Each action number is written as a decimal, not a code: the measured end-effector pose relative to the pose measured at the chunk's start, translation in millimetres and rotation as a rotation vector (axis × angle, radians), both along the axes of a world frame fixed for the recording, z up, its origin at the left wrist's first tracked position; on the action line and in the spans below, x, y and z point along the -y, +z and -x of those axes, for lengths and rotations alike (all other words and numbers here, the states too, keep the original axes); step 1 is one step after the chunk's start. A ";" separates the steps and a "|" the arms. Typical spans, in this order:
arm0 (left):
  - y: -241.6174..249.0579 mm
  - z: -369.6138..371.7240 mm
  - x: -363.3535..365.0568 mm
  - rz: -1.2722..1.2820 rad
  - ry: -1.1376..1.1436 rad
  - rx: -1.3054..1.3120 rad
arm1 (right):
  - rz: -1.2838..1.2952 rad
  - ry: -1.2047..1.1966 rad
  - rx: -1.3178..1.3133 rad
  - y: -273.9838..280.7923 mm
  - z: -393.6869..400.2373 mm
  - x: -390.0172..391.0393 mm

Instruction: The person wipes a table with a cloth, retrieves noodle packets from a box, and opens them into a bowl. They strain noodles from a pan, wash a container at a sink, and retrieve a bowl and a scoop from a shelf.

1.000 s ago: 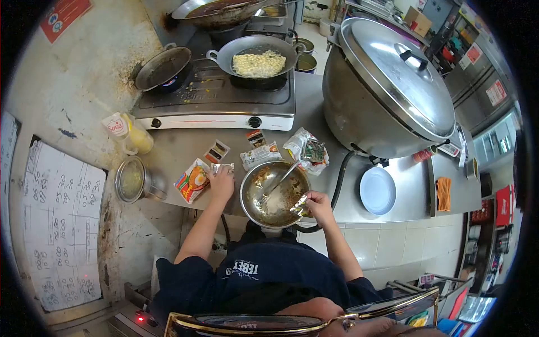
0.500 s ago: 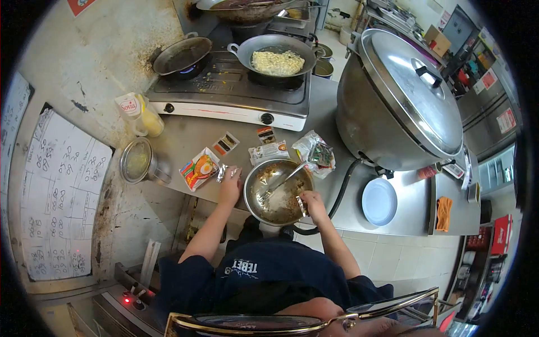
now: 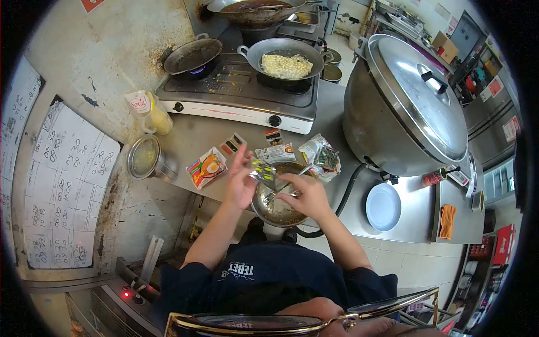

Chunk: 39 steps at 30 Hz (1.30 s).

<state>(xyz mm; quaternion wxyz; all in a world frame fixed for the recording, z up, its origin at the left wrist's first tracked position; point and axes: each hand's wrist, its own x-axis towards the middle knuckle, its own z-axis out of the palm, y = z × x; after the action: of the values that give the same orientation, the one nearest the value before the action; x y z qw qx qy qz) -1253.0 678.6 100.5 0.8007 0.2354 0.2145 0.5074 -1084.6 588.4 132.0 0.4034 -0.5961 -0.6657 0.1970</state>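
Note:
Above a metal bowl (image 3: 275, 213), my left hand (image 3: 241, 182) grips a small shiny sachet (image 3: 263, 171). My right hand (image 3: 306, 194) is closed with thumb and finger pressed together at the sachet's right side; whatever is between them is too small to name. A fork (image 3: 304, 170) leans in the bowl, partly hidden by my hands. Left of the bowl lies a colourful noodle packet (image 3: 206, 168). Behind it are small sachets (image 3: 233, 144) and a white wrapper (image 3: 276, 152). An opened packet (image 3: 321, 157) lies right of the bowl.
A gas stove (image 3: 236, 106) carries a pan of noodles in liquid (image 3: 286, 66) and a smaller pan (image 3: 193, 56) over a flame. A large lidded pot (image 3: 387, 112), black hose (image 3: 347, 194), blue plate (image 3: 383, 207), orange cloth (image 3: 447, 221), strainer (image 3: 144, 157) and yellow bottle (image 3: 151, 115) surround the worktop.
My left hand has come from beside the noodle packet to above the bowl with the shiny sachet. My right hand has moved up and left from the bowl's right rim. The view has shifted slightly.

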 end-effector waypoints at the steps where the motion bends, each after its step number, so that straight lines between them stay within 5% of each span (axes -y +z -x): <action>1: 3.8 -7.5 7.7 -0.001 -0.006 0.001 | -0.095 0.043 0.179 9.0 3.1 -2.0; 5: 9.4 -11.2 21.4 0.009 -0.141 0.009 | -0.374 0.078 0.368 3.1 2.2 -9.8; 7: 16.3 -3.8 18.9 -0.169 0.035 -0.273 | 0.267 0.116 -0.501 14.4 -6.8 0.1; 9: 12.6 6.8 14.9 -0.242 0.049 -0.324 | 0.310 0.254 -1.174 9.8 -33.5 6.9; 11: 5.5 11.6 16.6 -0.302 0.057 -0.382 | 0.291 0.267 -0.783 -11.3 -45.6 -1.2; 17: -9.2 8.1 18.2 -0.436 -0.109 -0.536 | 0.350 0.372 -0.829 -30.9 -58.0 4.5; 19: -7.6 6.9 17.6 -0.399 -0.140 -0.502 | 0.419 -0.191 -1.236 -28.1 -35.2 10.3; 21: -11.9 8.1 14.9 -0.404 -0.143 -0.475 | 0.331 -0.195 0.519 -43.2 -38.1 0.8; 23: -13.0 7.5 11.0 -0.457 -0.216 -0.527 | 0.364 -0.216 0.369 -49.0 -39.6 -1.5; 25: -15.7 3.2 12.7 -0.457 -0.255 -0.550 | 0.495 0.122 -0.572 -48.7 -40.2 7.2; 26: -17.0 1.7 14.5 -0.465 -0.303 -0.575 | 0.306 -0.047 -0.183 -39.6 -27.4 6.8; 29: -12.7 -2.1 16.1 -0.524 -0.468 -0.654 | 0.400 0.033 -0.123 -4.9 -14.5 8.7; 31: -14.7 -3.3 16.2 -0.463 -0.582 -0.613 | 0.348 0.072 -0.181 -6.0 -9.2 11.1; 33: 0.9 -6.6 20.5 -0.659 -0.588 -0.703 | 0.323 0.065 -0.243 1.1 -5.6 11.1; 37: 4.9 -5.1 15.4 -0.534 -0.432 -0.607 | 0.201 0.009 -0.438 -9.2 -3.8 15.4; 39: 11.6 -4.6 15.5 -0.485 -0.439 -0.622 | 0.230 0.017 -0.309 2.2 -5.8 20.0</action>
<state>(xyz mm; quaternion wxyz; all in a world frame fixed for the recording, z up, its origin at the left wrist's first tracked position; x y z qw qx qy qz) -1248.4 663.2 112.1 0.7085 0.5975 0.2649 0.2663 -1078.8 568.4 134.2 0.4284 -0.5953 -0.5738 0.3644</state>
